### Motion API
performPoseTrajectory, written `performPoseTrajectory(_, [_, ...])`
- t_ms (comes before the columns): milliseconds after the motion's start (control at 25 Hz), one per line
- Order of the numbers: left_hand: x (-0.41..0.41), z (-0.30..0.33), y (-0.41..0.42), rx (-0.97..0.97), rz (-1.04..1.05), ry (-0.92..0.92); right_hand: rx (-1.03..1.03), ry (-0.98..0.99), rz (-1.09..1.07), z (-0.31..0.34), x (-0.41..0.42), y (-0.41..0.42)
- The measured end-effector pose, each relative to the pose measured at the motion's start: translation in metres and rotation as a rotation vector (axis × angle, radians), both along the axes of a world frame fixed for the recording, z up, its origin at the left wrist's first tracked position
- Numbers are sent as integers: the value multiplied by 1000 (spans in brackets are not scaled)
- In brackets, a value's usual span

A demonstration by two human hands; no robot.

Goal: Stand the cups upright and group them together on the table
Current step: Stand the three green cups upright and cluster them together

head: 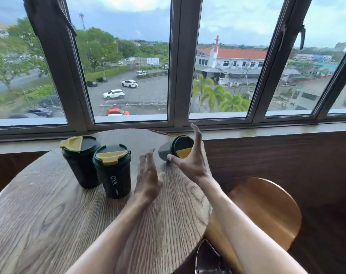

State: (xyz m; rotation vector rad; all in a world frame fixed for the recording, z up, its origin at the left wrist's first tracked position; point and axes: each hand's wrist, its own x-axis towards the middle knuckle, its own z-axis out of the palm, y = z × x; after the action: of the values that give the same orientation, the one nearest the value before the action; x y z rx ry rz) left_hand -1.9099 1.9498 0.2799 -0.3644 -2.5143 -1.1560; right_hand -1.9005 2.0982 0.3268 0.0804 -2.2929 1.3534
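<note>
Cups first: I count three, all dark with yellow-flapped lids, on a round wood-grain desk (49, 224) set against the window (128, 66). Two stand upright at the left, touching or very nearly so: the rear cup (80, 162) nearer the glass, the front cup (112, 172) just right of it and closer to me, "OKK" printed down its side. The third cup (173, 149) lies tipped on its side near the far right edge of the desk, lid facing me, apart from the pair.

Right hand (191, 159): fingers spread wide and straight, palm turned toward the fallen cup. The thumb tip sits at the cup's lower edge and the fingers rise past the lid's right side. I cannot tell whether there is real contact; the hand grasps nothing.

Left hand (148, 178): released, fingers loosely extended and a little blurred, hovering over the desk between the front cup and the fallen one, holding nothing.

Both forearms are bare, reaching in from the lower right. A round wooden stool (267, 210) sits beside the desk at right. Beyond the glass, a car park and buildings.
</note>
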Motion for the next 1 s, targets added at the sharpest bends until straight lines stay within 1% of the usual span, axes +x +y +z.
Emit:
performPoseTrajectory(80, [-8, 2, 2, -14, -47, 66, 2, 28, 63, 7, -5, 0])
performPoseTrajectory(160, [-15, 2, 2, 35, -115, 83, 6, 13, 148, 15, -9, -3])
performPoseTrajectory(240, [-16, -1, 1, 191, -135, 4, 22, -33, 238, 23, -10, -7])
performPoseTrajectory(320, [-14, -4, -1, 368, -94, -75, -3, -76, 299, 25, -15, -10])
performPoseTrajectory(400, [-11, -6, -2, 483, -38, -100, -27, -99, 306, 20, -17, -17])
performPoseTrajectory(440, [-5, -3, -1, 509, -31, -120, -26, -100, 300, 16, -17, -20])
performPoseTrajectory(480, [2, -1, 2, 502, -27, -151, -42, -101, 302, 9, -19, -21])
performPoseTrajectory(560, [22, -2, -1, 354, -16, -246, -98, -134, 318, -8, -24, -20])
performPoseTrajectory(680, [53, -5, -39, 97, -174, -301, -155, -209, 315, -28, -25, -18])
performPoseTrajectory(800, [73, -1, -100, -77, -311, -322, -165, -214, 320, -37, -26, -23])
performPoseTrajectory(880, [87, 8, -136, -132, -380, -291, -173, -219, 321, -38, -28, -30])
performPoseTrajectory(920, [92, 12, -153, -126, -383, -278, -182, -223, 323, -38, -28, -34])
performPoseTrajectory(1000, [91, 20, -184, -6, -277, -304, -208, -222, 325, -39, -30, -40])
